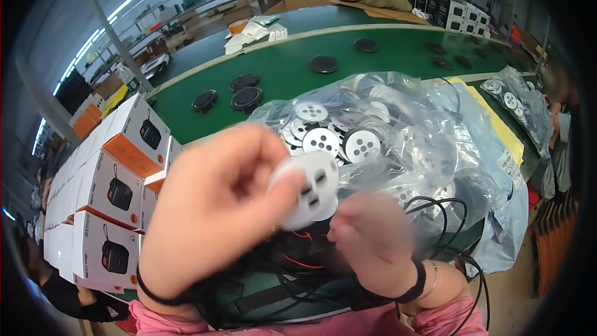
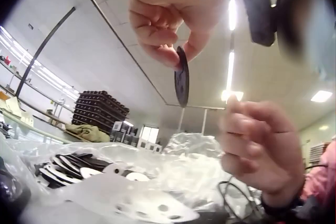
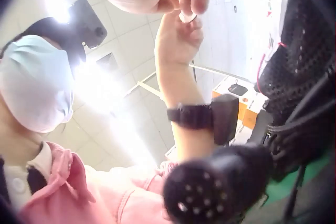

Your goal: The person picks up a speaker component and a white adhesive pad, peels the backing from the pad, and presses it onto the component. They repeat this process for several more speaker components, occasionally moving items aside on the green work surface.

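Note:
My left hand (image 1: 217,193) pinches a thin white disc (image 1: 323,180) with dark round holes between thumb and fingers. In the left wrist view that disc (image 2: 181,79) hangs nearly edge-on, showing its dark face. Beside it, my right hand (image 1: 376,233) is blurred in the head view. The left wrist view shows this right hand (image 2: 262,148) apart from the disc, its fingers loosely bent with nothing visible in them. Beyond the hands, similar discs (image 1: 321,142) lie piled in a clear plastic bag (image 1: 410,124).
Stacked white and orange speaker boxes (image 1: 112,186) stand at the left. Round black parts (image 1: 324,63) sit along the green conveyor belt (image 1: 280,81). Black cables (image 1: 463,211) loop at the right, near a dark mesh item (image 3: 304,50). Another bag of discs (image 1: 516,99) lies farther right.

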`<control>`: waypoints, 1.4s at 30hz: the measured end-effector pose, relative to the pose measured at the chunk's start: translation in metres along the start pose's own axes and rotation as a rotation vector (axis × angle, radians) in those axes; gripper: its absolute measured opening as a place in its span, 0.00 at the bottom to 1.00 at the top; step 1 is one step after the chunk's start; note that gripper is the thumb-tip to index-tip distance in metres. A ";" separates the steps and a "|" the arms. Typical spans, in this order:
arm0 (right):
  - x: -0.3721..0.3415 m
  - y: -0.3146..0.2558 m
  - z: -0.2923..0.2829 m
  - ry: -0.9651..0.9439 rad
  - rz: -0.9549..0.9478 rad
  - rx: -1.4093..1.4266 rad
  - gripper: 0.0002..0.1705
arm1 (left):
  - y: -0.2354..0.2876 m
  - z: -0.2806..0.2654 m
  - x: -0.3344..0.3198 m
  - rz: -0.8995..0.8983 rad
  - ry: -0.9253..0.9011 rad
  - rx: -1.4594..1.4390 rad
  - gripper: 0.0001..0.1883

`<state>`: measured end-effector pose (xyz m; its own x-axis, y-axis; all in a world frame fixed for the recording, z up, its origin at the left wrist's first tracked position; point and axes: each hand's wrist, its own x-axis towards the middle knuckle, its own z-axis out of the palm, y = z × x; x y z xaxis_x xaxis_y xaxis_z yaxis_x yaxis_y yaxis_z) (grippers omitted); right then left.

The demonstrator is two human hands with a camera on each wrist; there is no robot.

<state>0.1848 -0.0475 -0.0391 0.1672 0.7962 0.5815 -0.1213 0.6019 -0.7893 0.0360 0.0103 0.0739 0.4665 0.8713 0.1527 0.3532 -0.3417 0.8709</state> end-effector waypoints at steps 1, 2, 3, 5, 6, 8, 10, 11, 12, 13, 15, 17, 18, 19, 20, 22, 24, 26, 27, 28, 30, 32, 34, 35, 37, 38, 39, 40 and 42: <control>-0.002 -0.005 0.001 0.001 0.043 0.013 0.16 | 0.003 0.005 -0.015 0.053 0.044 0.144 0.07; -0.001 -0.004 0.002 -0.004 0.049 0.019 0.16 | 0.003 0.010 -0.027 0.105 0.086 0.288 0.07; 0.000 -0.003 0.003 -0.057 0.008 -0.030 0.16 | -0.004 0.013 -0.035 0.246 0.137 0.390 0.07; 0.003 -0.004 0.003 -0.116 -0.025 -0.077 0.16 | -0.019 0.019 -0.042 0.436 0.175 0.554 0.09; 0.004 -0.006 0.003 -0.180 0.017 -0.217 0.16 | -0.028 0.023 -0.043 0.462 0.154 0.528 0.12; 0.006 -0.007 0.003 -0.248 0.065 -0.360 0.16 | -0.045 0.029 -0.043 0.521 0.132 0.540 0.16; 0.007 -0.006 0.003 -0.217 0.181 -0.338 0.16 | -0.057 0.034 -0.037 0.544 0.125 0.459 0.18; 0.007 -0.004 0.005 -0.195 0.199 -0.323 0.16 | -0.062 0.037 -0.036 0.568 0.116 0.384 0.21; 0.007 -0.002 0.005 -0.193 0.205 -0.326 0.16 | -0.068 0.038 -0.035 0.565 0.112 0.379 0.21; 0.008 -0.001 0.005 -0.179 0.163 -0.369 0.15 | -0.073 0.040 -0.034 0.580 0.109 0.391 0.22; 0.010 0.000 0.004 -0.162 0.122 -0.416 0.13 | -0.074 0.041 -0.036 0.597 0.104 0.399 0.24; 0.011 0.000 0.003 -0.159 0.048 -0.466 0.10 | -0.071 0.041 -0.040 0.402 -0.007 0.332 0.26; 0.011 0.001 0.003 -0.157 0.052 -0.468 0.10 | -0.073 0.042 -0.041 0.401 -0.010 0.329 0.26; 0.010 0.002 0.005 -0.140 0.068 -0.446 0.09 | -0.074 0.042 -0.040 0.417 -0.008 0.324 0.27; 0.009 0.002 0.005 -0.124 0.083 -0.425 0.08 | -0.076 0.043 -0.040 0.433 -0.004 0.318 0.28; 0.009 0.003 0.005 -0.141 0.073 -0.454 0.09 | -0.080 0.044 -0.040 0.444 0.007 0.316 0.28; 0.010 0.002 0.004 -0.158 0.060 -0.480 0.09 | -0.081 0.044 -0.041 0.457 0.020 0.318 0.28; 0.010 0.002 0.004 -0.166 0.048 -0.517 0.09 | -0.080 0.045 -0.041 0.454 0.021 0.326 0.28; 0.010 0.002 0.004 -0.167 0.048 -0.517 0.09 | -0.080 0.045 -0.041 0.453 0.021 0.326 0.28; 0.010 0.003 0.005 -0.164 0.044 -0.521 0.08 | -0.080 0.045 -0.041 0.441 0.012 0.322 0.28; 0.009 0.003 0.005 -0.161 0.040 -0.525 0.08 | -0.080 0.046 -0.041 0.429 0.002 0.318 0.28; 0.008 0.004 0.005 -0.159 -0.004 -0.553 0.08 | -0.080 0.047 -0.043 0.395 0.004 0.313 0.28; 0.007 0.003 0.006 -0.140 -0.021 -0.547 0.08 | -0.076 0.049 -0.047 0.370 0.000 0.330 0.29; 0.006 0.003 0.006 -0.123 -0.038 -0.543 0.08 | -0.074 0.050 -0.048 0.345 -0.002 0.347 0.29; 0.005 0.003 0.006 -0.128 -0.043 -0.535 0.08 | -0.075 0.051 -0.049 0.363 0.004 0.342 0.29; 0.005 0.003 0.005 -0.135 -0.049 -0.526 0.08 | -0.076 0.052 -0.049 0.380 0.011 0.337 0.29; 0.004 0.003 0.005 -0.133 -0.046 -0.525 0.08 | -0.077 0.052 -0.050 0.378 0.008 0.337 0.29; 0.005 0.003 0.005 -0.136 -0.043 -0.511 0.08 | -0.078 0.053 -0.050 0.384 0.005 0.327 0.29; 0.005 0.004 0.004 -0.139 -0.039 -0.497 0.07 | -0.078 0.052 -0.050 0.388 0.001 0.316 0.29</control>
<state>0.1812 -0.0412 -0.0385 0.0266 0.7948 0.6063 0.3679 0.5562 -0.7452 0.0273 -0.0245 -0.0263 0.6115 0.6589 0.4380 0.3824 -0.7308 0.5655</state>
